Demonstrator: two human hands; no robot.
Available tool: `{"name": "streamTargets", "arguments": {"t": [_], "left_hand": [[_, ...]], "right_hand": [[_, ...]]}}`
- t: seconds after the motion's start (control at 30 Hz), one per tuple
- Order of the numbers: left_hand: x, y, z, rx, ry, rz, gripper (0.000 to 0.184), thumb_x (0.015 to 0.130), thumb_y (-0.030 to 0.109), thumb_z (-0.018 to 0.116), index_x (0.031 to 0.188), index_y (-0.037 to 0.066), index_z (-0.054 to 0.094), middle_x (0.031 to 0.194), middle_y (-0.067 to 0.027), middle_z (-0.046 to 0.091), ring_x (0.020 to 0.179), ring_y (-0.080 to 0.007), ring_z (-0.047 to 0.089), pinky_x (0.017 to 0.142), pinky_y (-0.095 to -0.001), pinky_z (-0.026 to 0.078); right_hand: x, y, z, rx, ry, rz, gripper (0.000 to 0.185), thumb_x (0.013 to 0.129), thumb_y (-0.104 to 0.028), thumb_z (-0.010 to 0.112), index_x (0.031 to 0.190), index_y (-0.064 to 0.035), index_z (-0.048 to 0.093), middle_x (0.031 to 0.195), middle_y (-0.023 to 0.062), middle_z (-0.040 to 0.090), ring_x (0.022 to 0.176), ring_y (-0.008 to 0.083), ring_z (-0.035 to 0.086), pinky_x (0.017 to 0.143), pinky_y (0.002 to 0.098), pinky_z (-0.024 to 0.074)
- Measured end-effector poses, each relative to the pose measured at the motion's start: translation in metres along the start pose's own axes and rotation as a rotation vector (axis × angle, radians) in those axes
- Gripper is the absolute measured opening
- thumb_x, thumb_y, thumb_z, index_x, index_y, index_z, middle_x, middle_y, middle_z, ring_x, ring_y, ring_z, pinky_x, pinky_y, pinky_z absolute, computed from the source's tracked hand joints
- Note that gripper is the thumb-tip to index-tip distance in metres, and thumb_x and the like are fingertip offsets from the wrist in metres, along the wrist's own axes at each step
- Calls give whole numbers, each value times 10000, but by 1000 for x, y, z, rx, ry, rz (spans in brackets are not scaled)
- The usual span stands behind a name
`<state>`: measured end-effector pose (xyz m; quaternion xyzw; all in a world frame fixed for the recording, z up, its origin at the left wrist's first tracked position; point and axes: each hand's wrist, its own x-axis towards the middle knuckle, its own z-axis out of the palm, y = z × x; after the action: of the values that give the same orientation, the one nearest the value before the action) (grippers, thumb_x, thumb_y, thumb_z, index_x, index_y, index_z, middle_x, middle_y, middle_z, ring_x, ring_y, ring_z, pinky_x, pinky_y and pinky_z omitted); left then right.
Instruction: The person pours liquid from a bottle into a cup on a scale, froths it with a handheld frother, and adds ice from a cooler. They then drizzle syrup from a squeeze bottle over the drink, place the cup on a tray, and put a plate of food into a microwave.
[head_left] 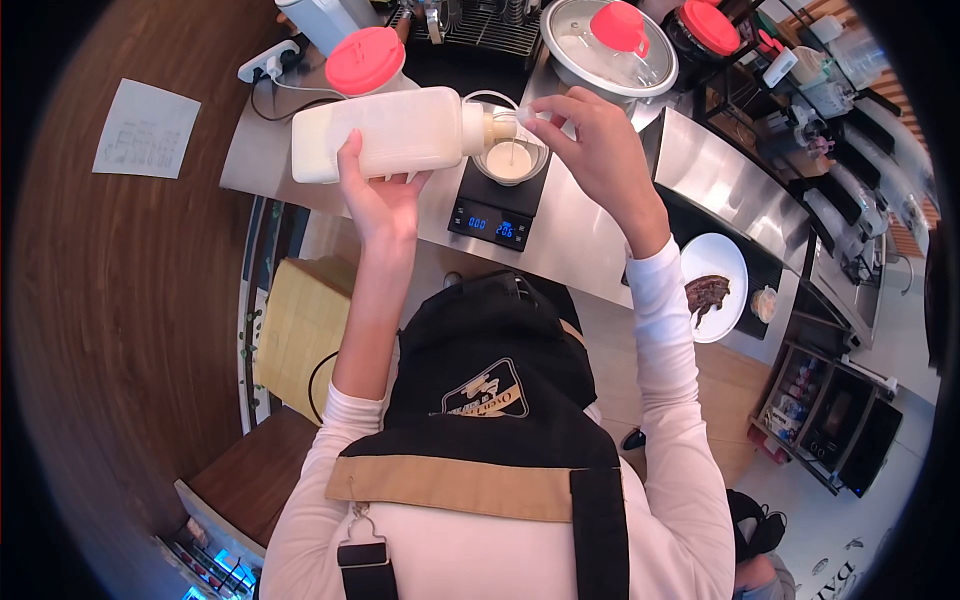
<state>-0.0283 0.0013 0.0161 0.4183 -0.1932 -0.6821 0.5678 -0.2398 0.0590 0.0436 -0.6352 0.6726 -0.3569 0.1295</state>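
My left hand (pixel 385 195) holds a large white bottle (pixel 385 135) from below, tipped on its side with its neck to the right. A thin stream runs from the mouth into a small bowl (pixel 512 160) with cream-coloured liquid inside. The bowl stands on a black scale (pixel 492 222) with lit blue digits. Beside the bottle's mouth, my right hand (pixel 590 135) pinches a small whitish, translucent piece (pixel 526 115), perhaps a cap.
Behind the bottle stands a container with a red lid (pixel 365 60). A steel bowl with a clear cover (pixel 608 45) is at the back. On the right lie a white plate (pixel 714 288) with dark food and a small cup (pixel 764 304). The steel counter (pixel 570 235) ends near my apron.
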Motion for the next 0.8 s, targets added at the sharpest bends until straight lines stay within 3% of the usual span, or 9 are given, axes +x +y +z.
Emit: {"name": "streamTargets", "arguments": {"t": [0.8], "left_hand": [[-2,-7,2,-105,23,-94,765,831,486,613,1436,115,326,1402,-155,356,1335,-348,350,1068,-634,302]], "right_hand": [[3,14,10,46,-76,-3,141,823,-187,699,889,-67,735,799,83,609,755,274,620,664,377,478]]}}
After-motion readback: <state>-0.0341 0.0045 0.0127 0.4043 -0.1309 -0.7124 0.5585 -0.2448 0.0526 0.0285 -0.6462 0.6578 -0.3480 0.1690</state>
